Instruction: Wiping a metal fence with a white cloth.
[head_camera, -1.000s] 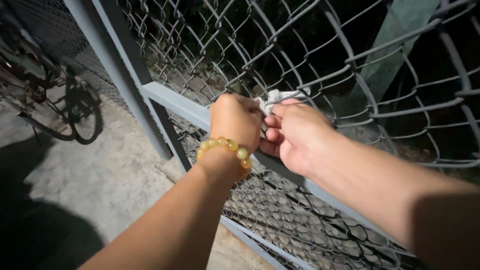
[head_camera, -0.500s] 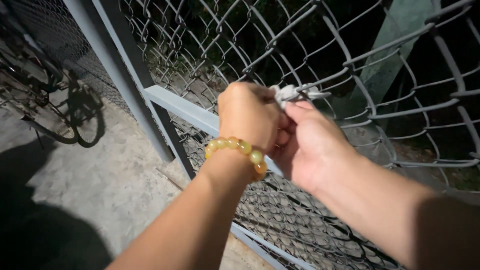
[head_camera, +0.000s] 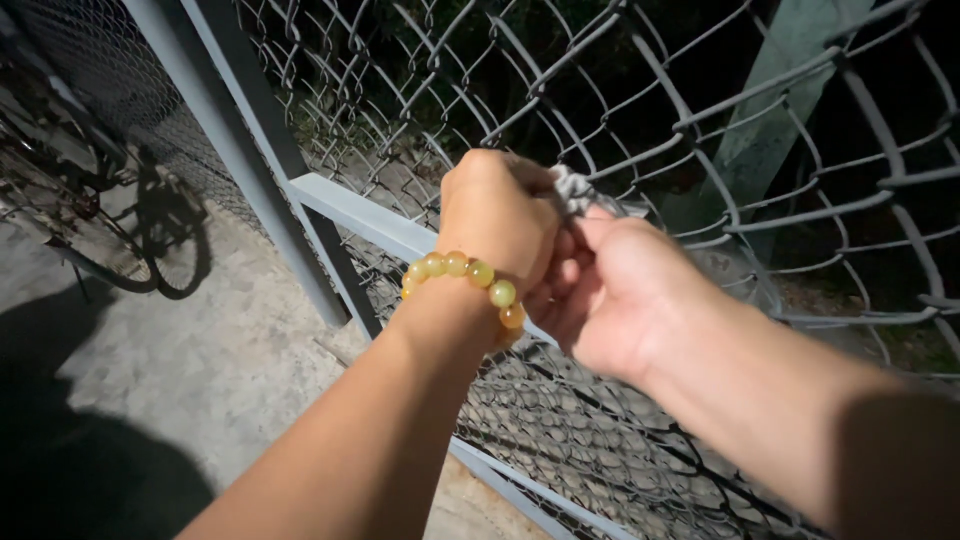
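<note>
Both my hands are bunched together against a grey chain-link fence (head_camera: 700, 120). My left hand (head_camera: 497, 215), with a yellow bead bracelet (head_camera: 462, 275) on the wrist, is closed around a small pale strip of cloth or cord (head_camera: 577, 188) that is looped into the mesh. My right hand (head_camera: 610, 290) sits just to its right, fingers curled onto the same strip. Most of the strip is hidden between the two hands; only a short twisted end shows above them.
A grey metal rail (head_camera: 350, 205) and an upright post (head_camera: 250, 150) frame the fence panel. A bicycle (head_camera: 90, 200) leans at the far left over a concrete floor (head_camera: 200, 360). Beyond the mesh lie dark ground and a pale post (head_camera: 770, 110).
Both hands have shifted slightly up and right along the mesh, and the white strip's visible end is smaller, more covered by my left hand.
</note>
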